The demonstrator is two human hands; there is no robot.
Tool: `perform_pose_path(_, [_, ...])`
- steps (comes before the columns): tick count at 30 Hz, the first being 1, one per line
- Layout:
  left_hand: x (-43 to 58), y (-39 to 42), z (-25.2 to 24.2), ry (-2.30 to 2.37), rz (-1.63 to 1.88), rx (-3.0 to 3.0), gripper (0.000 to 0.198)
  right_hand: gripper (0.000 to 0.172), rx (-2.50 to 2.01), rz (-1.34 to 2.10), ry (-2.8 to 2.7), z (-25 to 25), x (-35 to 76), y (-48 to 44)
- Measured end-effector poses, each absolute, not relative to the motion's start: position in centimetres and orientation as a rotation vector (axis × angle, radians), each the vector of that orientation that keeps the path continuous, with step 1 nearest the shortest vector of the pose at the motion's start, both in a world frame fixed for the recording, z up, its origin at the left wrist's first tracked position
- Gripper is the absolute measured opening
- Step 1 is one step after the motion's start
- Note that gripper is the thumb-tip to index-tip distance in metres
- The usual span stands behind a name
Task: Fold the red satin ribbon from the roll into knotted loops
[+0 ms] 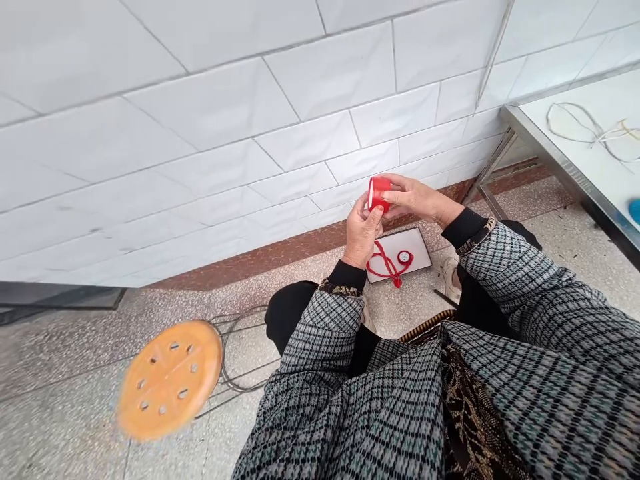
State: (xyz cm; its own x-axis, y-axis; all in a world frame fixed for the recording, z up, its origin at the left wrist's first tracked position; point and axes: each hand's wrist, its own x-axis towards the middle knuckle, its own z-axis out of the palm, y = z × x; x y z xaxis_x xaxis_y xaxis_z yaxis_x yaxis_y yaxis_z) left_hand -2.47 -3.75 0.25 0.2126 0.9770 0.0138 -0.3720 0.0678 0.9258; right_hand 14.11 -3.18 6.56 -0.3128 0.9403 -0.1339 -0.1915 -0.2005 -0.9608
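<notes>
A shiny red roll with a white end face (379, 193) is held up in front of the wall; whether it is tape or ribbon I cannot tell. My left hand (363, 228) grips its lower left side, thumb on the edge. From the right, my right hand (413, 199) closes its fingers around the top and side of the same roll. Below the hands, a shallow white tray with a dark rim (416, 244) lies on the floor. Across it curls a red ribbon-like strip (384, 267), along with a small red ring around a white disc (405, 257).
An orange round stool seat with holes (167, 377) stands at the left on thin metal legs (240, 363). To the right is a metal-edged table (565, 160) bearing loose pale cords (590, 130) and a blue object (635, 210). A white tiled wall (225, 113) rises ahead.
</notes>
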Motion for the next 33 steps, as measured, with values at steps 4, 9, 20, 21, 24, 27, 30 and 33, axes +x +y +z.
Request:
perform_pose_path(4, [-2.8,-5.2,0.7,0.756,1.242,0.946,0.079,0.03,-1.027,1.611,-1.108,6.5,12.3,-4.0])
perform_pose_path(9, [-3.2,-5.8,0.6,0.865,1.289,0.933,0.069,0.019,-1.104,1.557,-0.96,6.1,11.5,-3.1])
perform_pose_path(20, [-4.2,-5.1,0.5,1.187,1.21,1.454,0.031,0.024,-1.19,1.809,-0.659,6.3,12.9,-2.1])
perform_pose_path(21, [-4.0,-4.9,0.5,1.211,1.21,1.469,0.029,0.025,-1.178,1.841,-0.64,6.4,13.1,-2.3])
perform_pose_path(24, [-3.6,-4.5,0.0,1.191,1.238,1.435,0.02,0.025,-1.148,1.922,-0.603,6.6,13.7,-2.7])
perform_pose_path(27, [-3.7,-4.0,-0.9,1.053,1.186,1.381,0.055,0.022,-1.114,1.986,-0.626,6.3,14.7,-3.1])
perform_pose_path(30, [-4.0,-3.4,-1.6,0.893,1.035,1.411,0.097,0.022,-1.104,2.042,-0.72,5.6,15.7,-3.3])
perform_pose_path(33, [-4.2,-2.9,-2.0,0.723,0.949,1.448,0.101,0.028,-1.128,2.087,-0.837,4.7,16.4,-3.5])
